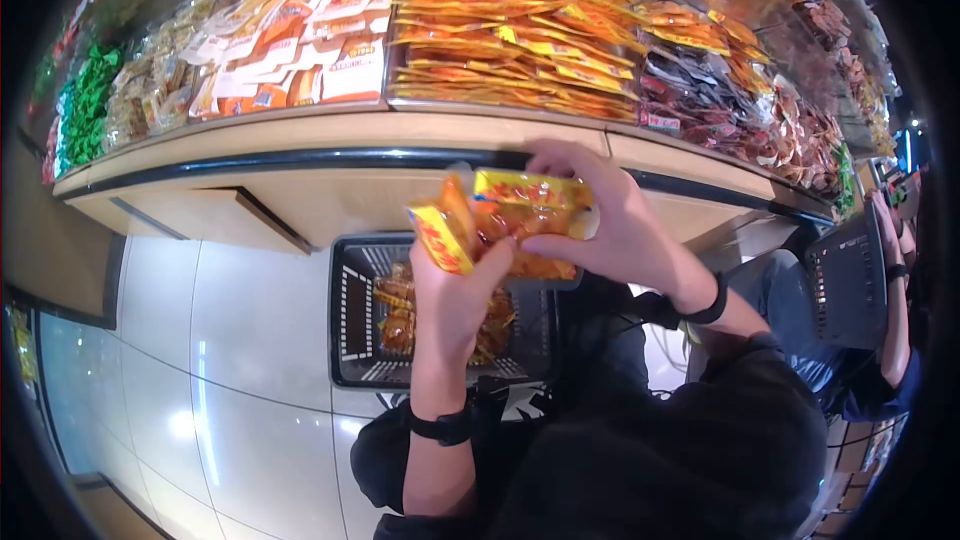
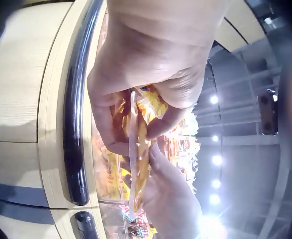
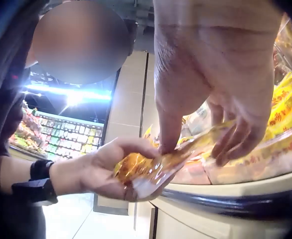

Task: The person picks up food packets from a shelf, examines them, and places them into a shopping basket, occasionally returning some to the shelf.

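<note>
In front of the display counter, my left hand [image 1: 450, 300] grips yellow-and-orange snack packets [image 1: 440, 245], its thumb lying along the front. My right hand [image 1: 620, 230] pinches a shiny snack packet [image 1: 530, 192] at its right side, thumb in front and fingers behind. Seen from the left wrist, the packet [image 2: 141, 149] stands edge-on between both hands. In the right wrist view, the left hand [image 3: 106, 172] holds the packet's lower end, while the right hand [image 3: 216, 94] reaches down to its upper part. Below the hands, a black shopping basket [image 1: 345, 315] holds similar packets [image 1: 397, 330].
Bins along the counter hold orange packets [image 1: 515, 40], white-and-orange packets [image 1: 300, 40] and dark packets [image 1: 690, 90]. A dark rail [image 1: 300, 160] edges the counter. At right, another person's arm [image 1: 897, 310] is beside a dark basket [image 1: 850, 280]. Pale tiles [image 1: 250, 320] cover the floor.
</note>
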Available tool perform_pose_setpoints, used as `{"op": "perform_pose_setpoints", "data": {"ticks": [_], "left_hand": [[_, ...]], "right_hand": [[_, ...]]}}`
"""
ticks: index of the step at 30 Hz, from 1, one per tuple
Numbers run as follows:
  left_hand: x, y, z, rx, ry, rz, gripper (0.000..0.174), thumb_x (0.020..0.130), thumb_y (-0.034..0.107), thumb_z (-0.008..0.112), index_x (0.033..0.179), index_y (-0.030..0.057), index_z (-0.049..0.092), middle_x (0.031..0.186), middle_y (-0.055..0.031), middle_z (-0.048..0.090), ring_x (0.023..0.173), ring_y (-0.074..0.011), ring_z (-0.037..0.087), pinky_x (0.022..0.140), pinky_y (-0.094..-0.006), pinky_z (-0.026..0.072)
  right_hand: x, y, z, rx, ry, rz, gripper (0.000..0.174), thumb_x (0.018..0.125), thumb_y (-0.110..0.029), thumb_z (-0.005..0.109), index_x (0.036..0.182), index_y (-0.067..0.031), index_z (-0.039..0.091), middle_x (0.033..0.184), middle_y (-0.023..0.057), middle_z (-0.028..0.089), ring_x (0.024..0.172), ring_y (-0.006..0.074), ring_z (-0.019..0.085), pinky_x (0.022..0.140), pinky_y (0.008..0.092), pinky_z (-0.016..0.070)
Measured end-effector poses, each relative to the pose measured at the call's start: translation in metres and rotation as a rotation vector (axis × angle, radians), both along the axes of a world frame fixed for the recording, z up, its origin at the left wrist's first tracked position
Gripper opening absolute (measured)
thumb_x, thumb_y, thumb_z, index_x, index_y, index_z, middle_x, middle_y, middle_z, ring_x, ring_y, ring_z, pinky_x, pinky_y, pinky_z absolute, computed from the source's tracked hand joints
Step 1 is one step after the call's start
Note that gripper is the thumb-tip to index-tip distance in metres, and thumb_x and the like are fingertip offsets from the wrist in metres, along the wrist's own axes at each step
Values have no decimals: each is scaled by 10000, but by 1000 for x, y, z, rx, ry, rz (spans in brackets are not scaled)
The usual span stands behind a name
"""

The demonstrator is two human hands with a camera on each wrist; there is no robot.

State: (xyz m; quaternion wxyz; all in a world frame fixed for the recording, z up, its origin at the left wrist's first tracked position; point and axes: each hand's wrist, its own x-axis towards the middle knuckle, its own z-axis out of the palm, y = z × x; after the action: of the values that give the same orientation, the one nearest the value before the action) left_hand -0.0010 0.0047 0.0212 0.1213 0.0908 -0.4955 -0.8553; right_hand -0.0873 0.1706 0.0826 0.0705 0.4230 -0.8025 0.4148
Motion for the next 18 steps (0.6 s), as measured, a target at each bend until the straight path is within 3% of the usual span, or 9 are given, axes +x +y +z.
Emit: {"op": "perform_pose_setpoints", "data": {"ticks": [2, 6, 8, 9, 11, 12, 13, 16, 18], "left_hand": [[-2, 1, -3, -18, 47, -78, 353, 857, -54, 730, 1189, -1, 623, 1024, -54, 695, 915, -90, 663, 765, -235, 529], [-5, 6, -4, -4, 64, -65, 372, 884, -56, 706, 1225, 7, 572, 1062, -85, 708, 923, -138, 686, 793, -269, 556], [-7, 5, -6, 258, 51, -36, 370, 918, -43, 667, 1253, 27, 526, 1122, -129, 712, 942, -207, 710, 826, -334, 587], [-8, 3, -11, 305, 72, -16, 346, 947, -1, 639, 1267, 43, 514, 1172, -175, 704, 965, -272, 719, 859, -402, 595], [-5, -2, -5, 373, 83, 27, 308, 946, 40, 647, 1226, 70, 522, 1129, -171, 697, 949, -295, 717, 871, -443, 587], [-5, -4, -6, 377, 82, 61, 295, 939, 51, 651, 1206, 88, 531, 1110, -160, 694, 942, -303, 715, 874, -456, 585], [-7, -5, -8, 378, 84, 57, 295, 939, 51, 651, 1206, 88, 531, 1110, -160, 694, 942, -303, 715, 874, -456, 585], [-8, -5, -13, 402, 85, 57, 278, 939, 53, 656, 1185, 91, 531, 1080, -149, 700, 929, -295, 718, 868, -457, 587], [-8, -2, -13, 385, 57, 43, 256, 959, 53, 664, 1179, 75, 535, 1063, -163, 705, 886, -303, 733, 829, -441, 593]], "right_hand": [[-8, 12, 15, 199, -211, 68, 501, 755, -159, 906, 1164, -23, 650, 983, 78, 671, 901, 169, 638, 856, 306, 513], [-8, 17, 40, 373, -275, 8, 359, 759, -160, 886, 933, -13, 609, 776, 95, 616, 715, 209, 583, 684, 346, 480], [-9, 21, 54, 452, -296, -42, 346, 777, -124, 892, 914, -12, 594, 781, 9, 608, 754, 93, 568, 675, 286, 450], [-14, 25, 57, 360, -331, -70, 316, 794, -90, 877, 919, -29, 593, 832, 0, 619, 801, 75, 581, 709, 277, 473], [-34, 37, 60, 28, -3, -53, 286, 808, -105, 851, 875, -39, 581, 784, 26, 611, 687, 91, 543, 621, 298, 441], [-36, 37, 70, -45, 34, -176, 240, 843, -87, 821, 887, -45, 589, 783, -2, 624, 708, 60, 568, 620, 268, 449], [-41, 41, 79, -62, 170, -201, 233, 859, -86, 803, 912, -31, 583, 760, 23, 636, 704, 71, 600, 613, 265, 460], [-58, 43, 93, 166, 631, -333, 256, 856, -93, 789, 945, -19, 561, 776, 146, 644, 678, 331, 637, 626, 336, 492], [-72, 45, 81, 175, 612, -287, 244, 861, -85, 775, 950, -22, 556, 792, 154, 639, 707, 368, 627, 634, 365, 497]]}}
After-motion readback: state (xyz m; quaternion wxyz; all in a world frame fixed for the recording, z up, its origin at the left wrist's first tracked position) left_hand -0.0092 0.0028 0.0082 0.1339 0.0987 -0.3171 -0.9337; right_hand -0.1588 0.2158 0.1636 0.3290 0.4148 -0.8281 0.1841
